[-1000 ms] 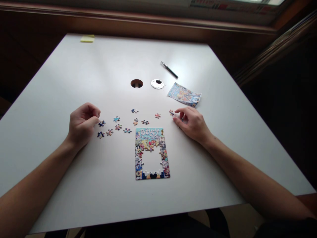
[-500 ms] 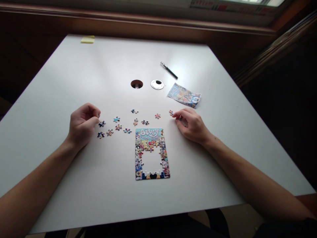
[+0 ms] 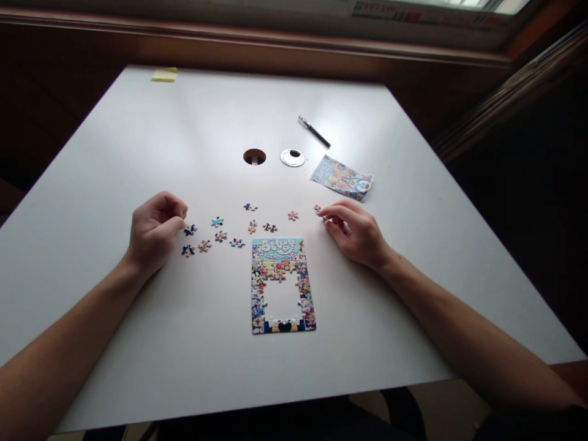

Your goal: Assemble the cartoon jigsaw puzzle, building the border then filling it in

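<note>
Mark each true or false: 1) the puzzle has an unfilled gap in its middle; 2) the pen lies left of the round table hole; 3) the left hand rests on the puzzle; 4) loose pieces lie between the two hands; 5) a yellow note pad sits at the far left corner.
1) True: the puzzle has a white gap in its middle.
2) False: the pen lies right of the hole.
3) False: the left hand rests on the table, left of the loose pieces.
4) True: they lie scattered between it and the right hand.
5) True: the yellow note pad sits there.
</note>
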### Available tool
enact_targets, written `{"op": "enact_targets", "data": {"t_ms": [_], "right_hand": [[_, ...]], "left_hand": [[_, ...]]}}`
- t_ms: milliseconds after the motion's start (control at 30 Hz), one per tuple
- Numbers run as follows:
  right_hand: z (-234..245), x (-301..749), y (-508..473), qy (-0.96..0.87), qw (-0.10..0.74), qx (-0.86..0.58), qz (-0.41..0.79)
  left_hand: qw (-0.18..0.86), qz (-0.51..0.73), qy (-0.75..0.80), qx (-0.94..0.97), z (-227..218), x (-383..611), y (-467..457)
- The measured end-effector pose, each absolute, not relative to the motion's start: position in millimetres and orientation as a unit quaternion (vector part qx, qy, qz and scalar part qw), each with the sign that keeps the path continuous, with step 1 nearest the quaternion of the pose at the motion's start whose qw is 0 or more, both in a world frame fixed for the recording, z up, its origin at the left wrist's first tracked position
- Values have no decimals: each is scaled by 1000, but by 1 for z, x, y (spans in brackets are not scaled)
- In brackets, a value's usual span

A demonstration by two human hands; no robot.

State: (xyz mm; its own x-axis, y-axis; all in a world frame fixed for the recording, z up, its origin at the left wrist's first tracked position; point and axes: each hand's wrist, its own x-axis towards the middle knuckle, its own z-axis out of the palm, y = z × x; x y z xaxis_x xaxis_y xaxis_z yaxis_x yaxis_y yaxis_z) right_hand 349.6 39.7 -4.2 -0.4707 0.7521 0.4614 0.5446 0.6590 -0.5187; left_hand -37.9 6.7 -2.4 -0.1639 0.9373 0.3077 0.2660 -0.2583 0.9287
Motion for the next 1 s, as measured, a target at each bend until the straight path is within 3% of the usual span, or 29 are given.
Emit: {"op": "enact_targets", "data": {"t_ms": [267, 733, 1000], "right_hand": [[-2, 347, 37, -832, 363, -393, 147], [-4, 344, 29, -801, 442, -322, 244], [-2, 345, 33, -829, 420, -313, 197]], "left_hand": [[305, 554, 532, 563, -2, -36, 7], [306, 551, 527, 570, -3, -39, 7], [307, 554, 522, 571, -5, -40, 8]]}}
